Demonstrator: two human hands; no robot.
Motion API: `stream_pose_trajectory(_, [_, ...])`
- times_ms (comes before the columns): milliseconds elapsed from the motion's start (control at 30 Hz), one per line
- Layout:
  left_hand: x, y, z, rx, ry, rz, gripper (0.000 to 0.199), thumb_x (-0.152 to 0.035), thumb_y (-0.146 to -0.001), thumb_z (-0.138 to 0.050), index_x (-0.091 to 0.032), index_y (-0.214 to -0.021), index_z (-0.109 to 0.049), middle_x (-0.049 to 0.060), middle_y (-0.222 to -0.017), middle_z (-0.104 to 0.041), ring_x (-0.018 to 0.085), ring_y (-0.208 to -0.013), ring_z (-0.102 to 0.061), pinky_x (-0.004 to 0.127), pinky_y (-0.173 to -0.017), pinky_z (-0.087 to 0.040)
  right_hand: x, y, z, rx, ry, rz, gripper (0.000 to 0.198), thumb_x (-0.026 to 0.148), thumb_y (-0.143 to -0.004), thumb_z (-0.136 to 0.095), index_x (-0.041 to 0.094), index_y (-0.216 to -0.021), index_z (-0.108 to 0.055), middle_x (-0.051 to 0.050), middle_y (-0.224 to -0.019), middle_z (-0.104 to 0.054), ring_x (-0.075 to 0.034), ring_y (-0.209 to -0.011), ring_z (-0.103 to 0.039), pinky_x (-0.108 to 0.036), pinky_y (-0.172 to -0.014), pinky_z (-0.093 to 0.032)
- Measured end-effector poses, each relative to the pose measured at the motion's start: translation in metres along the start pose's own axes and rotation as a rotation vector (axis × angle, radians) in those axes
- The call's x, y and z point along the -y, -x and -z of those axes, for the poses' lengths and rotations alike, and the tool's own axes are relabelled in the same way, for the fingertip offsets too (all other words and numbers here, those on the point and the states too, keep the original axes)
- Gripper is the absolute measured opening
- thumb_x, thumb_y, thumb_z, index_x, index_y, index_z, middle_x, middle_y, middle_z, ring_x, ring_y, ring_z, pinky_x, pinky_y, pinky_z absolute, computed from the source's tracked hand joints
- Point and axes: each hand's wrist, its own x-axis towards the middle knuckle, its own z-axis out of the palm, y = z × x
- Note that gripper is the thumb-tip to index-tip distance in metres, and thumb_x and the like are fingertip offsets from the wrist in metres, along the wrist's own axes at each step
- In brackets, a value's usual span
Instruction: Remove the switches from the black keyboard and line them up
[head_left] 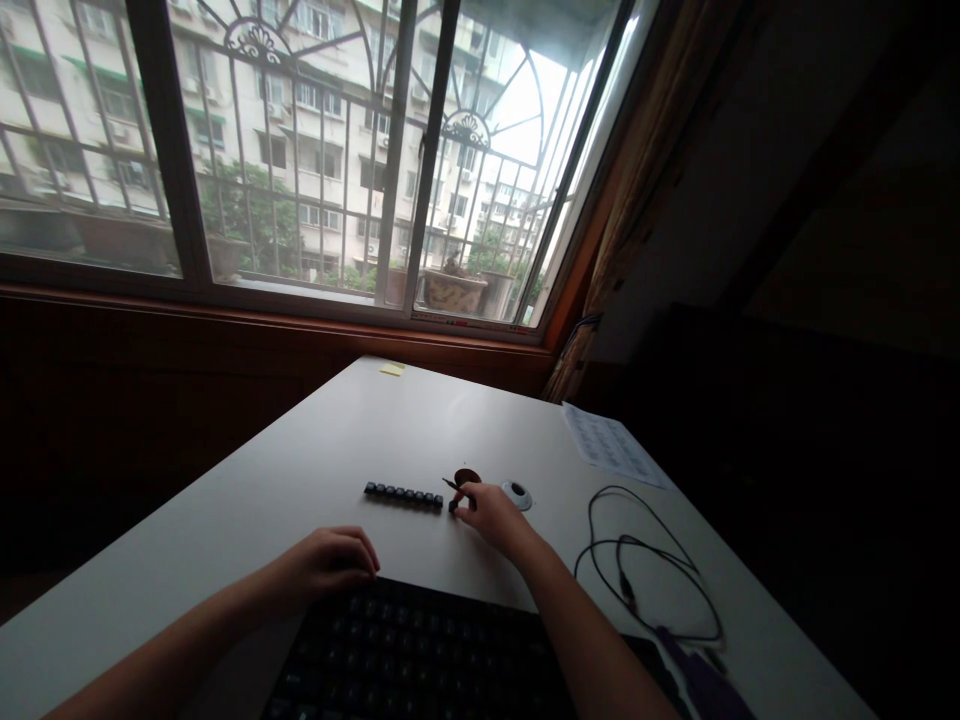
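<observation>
My right hand (487,510) is closed around a thin dark pointed tool (451,484), whose tip sticks out to the left. Just under those fingers is a small black keycap (453,507); whether they touch it I cannot tell. A straight row of black keycaps (403,494) lies to its left. My left hand (341,557) rests at the far left corner of a black keyboard (427,640), fingers curled and together, the palm side hidden. Behind my right hand is a round reddish-brown thing (467,475), partly covered by the fingers.
A round white piece with a dark centre (517,494) lies right of my right hand. Farther right a black cable (645,545) loops over the white table (315,450). A printed sheet (611,445) is at the right edge, a yellow note (391,369) at the far corner.
</observation>
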Motion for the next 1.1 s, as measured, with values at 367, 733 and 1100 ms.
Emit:
stream_pose_trajectory(367, [0.006, 0.001, 0.001, 0.018, -0.028, -0.038, 0.019, -0.032, -0.095, -0.061, -0.017, -0.094, -0.073, 0.008, -0.099, -0.07, 0.02, -0.09, -0.067, 0.03, -0.082, -0.053, -0.012, -0.009, -0.004, -0.004, -0.033, 0.01, 0.024, 0.019, -0.076, -0.07, 0.02, -0.1, -0.075, -0.003, -0.077, -0.071, -0.017, -0.07, -0.066, -0.024, -0.064, -0.043])
stream_pose_trajectory(733, [0.001, 0.001, 0.0, 0.011, -0.029, -0.031, 0.021, -0.034, -0.095, -0.06, -0.017, -0.093, -0.072, 0.008, -0.098, -0.07, 0.019, -0.089, -0.067, 0.03, -0.082, -0.054, -0.012, -0.015, -0.006, 0.015, -0.053, -0.007, 0.029, 0.022, -0.076, -0.073, 0.022, -0.105, -0.074, -0.001, -0.076, -0.07, -0.016, -0.071, -0.065, -0.023, -0.064, -0.042])
stream_pose_trajectory(1100, [-0.001, 0.001, 0.001, -0.003, -0.042, -0.047, 0.021, -0.033, -0.094, -0.061, -0.016, -0.092, -0.073, 0.009, -0.096, -0.07, 0.019, -0.089, -0.068, 0.031, -0.083, -0.054, -0.011, -0.014, -0.012, 0.039, -0.093, -0.041, 0.024, 0.026, -0.077, -0.072, 0.02, -0.1, -0.074, -0.002, -0.076, -0.069, -0.014, -0.067, -0.062, -0.022, -0.06, -0.041])
